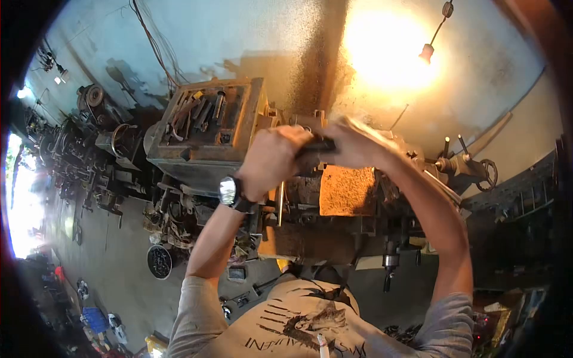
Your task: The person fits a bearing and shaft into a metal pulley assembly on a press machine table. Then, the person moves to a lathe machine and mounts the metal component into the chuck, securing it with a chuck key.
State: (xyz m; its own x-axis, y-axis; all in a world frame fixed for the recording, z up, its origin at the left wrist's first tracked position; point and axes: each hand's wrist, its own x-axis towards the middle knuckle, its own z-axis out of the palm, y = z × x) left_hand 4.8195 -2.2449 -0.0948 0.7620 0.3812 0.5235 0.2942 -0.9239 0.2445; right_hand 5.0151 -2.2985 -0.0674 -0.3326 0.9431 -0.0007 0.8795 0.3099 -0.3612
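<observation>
My left hand (pixel 276 154), with a watch (pixel 228 191) on its wrist, is curled closed in front of the lathe's headstock (pixel 209 164). Its fingers meet a dark, bar-like piece (pixel 319 145) whose exact kind I cannot make out. From the other side my right hand (pixel 352 143) reaches to the same dark piece. Motion smears its fingers, so its grip is unclear. Below the hands an orange-lit, rough-surfaced cloth or pad (pixel 347 191) lies on the machine. A shiny metal lever (pixel 281 204) stands under my left hand.
Several hand tools (pixel 203 113) lie on top of the headstock. A tailstock with a handwheel (pixel 488 174) is at the right. A lit lamp (pixel 427 53) hangs above. A round bin of dark scraps (pixel 159 262) stands on the floor, with other machinery (pixel 122 143) at the left.
</observation>
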